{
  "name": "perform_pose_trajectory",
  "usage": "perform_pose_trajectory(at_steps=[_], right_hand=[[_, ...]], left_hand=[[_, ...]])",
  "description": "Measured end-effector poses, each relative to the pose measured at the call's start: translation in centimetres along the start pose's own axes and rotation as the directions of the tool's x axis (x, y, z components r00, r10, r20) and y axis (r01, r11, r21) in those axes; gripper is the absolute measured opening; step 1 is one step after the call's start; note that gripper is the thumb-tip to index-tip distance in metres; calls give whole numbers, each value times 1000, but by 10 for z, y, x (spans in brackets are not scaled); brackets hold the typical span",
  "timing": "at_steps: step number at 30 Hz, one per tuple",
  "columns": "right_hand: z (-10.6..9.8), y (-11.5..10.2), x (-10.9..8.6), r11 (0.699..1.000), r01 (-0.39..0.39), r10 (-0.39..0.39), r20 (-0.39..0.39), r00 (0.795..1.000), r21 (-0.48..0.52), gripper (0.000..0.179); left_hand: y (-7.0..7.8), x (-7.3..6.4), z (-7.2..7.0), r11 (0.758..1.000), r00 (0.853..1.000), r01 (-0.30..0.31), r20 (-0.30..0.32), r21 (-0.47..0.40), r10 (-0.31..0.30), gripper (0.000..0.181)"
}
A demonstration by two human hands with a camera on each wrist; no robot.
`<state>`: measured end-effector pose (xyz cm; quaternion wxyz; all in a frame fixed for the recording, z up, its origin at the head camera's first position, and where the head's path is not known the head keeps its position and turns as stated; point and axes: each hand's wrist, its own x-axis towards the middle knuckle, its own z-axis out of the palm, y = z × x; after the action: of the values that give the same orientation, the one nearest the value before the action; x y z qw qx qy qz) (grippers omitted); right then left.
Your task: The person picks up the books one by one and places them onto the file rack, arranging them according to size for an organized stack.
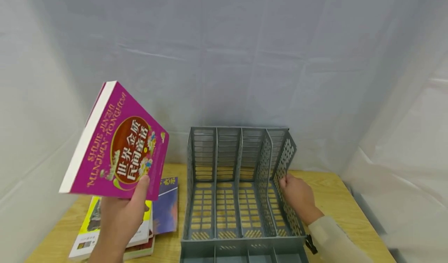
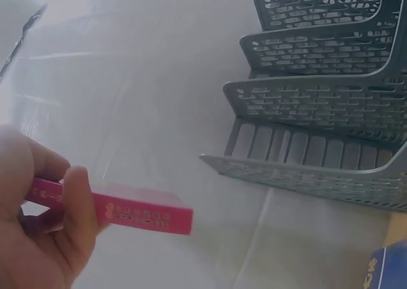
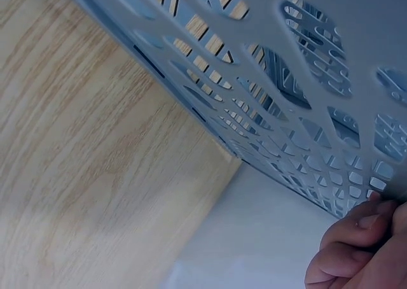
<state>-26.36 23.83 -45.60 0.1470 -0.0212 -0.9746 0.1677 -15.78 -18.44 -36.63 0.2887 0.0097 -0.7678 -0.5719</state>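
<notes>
A magenta book [image 1: 101, 173] with Chinese lettering is tilted up on the left in the head view. My left hand [image 1: 120, 218] grips its lower edge, thumb on the cover; the left wrist view shows the book's narrow pink spine [image 2: 146, 214] between thumb and fingers. To the right stands a grey slotted file rack [image 1: 206, 247], with several upright compartments and no books in them. My right hand [image 1: 299, 197] holds the edge of its outer right wall. The right wrist view shows curled fingers [image 3: 346, 257] at that perforated wall [image 3: 381, 15], some of the grip hidden.
Beneath the left forearm lies a stack of books [image 1: 85, 241] with yellow and white covers. A blue book [image 1: 166, 212] lies between that stack and the rack. Everything rests on a wooden table [image 1: 336, 201], with pale sheeting [image 1: 245, 61] behind and at both sides.
</notes>
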Motion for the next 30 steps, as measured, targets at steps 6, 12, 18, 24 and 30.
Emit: perform_pose_trajectory(at_steps=[6, 12, 18, 24, 30], right_hand=[[-2, 0, 0, 1000, -19, 19, -7, 1000, 2, 36], [-2, -2, 0, 1000, -23, 23, -16, 1000, -8, 35], [4, -2, 1, 1000, -22, 22, -15, 1000, -22, 36], [5, -3, 0, 999, -34, 34, -9, 999, -26, 37], [1, -2, -1, 999, -27, 26, -5, 1000, -30, 38]], left_hand=[[-1, -4, 9, 962, 970, -241, -39, -125, 238, 60], [-9, -10, 24, 867, 900, -413, 17, -277, 435, 52], [-6, -27, 40, 915, 941, -260, 130, -309, 312, 49], [-9, -33, 61, 980, 962, 9, 271, -197, 46, 44], [-26, -23, 83, 998, 947, 58, 317, -14, -50, 56]])
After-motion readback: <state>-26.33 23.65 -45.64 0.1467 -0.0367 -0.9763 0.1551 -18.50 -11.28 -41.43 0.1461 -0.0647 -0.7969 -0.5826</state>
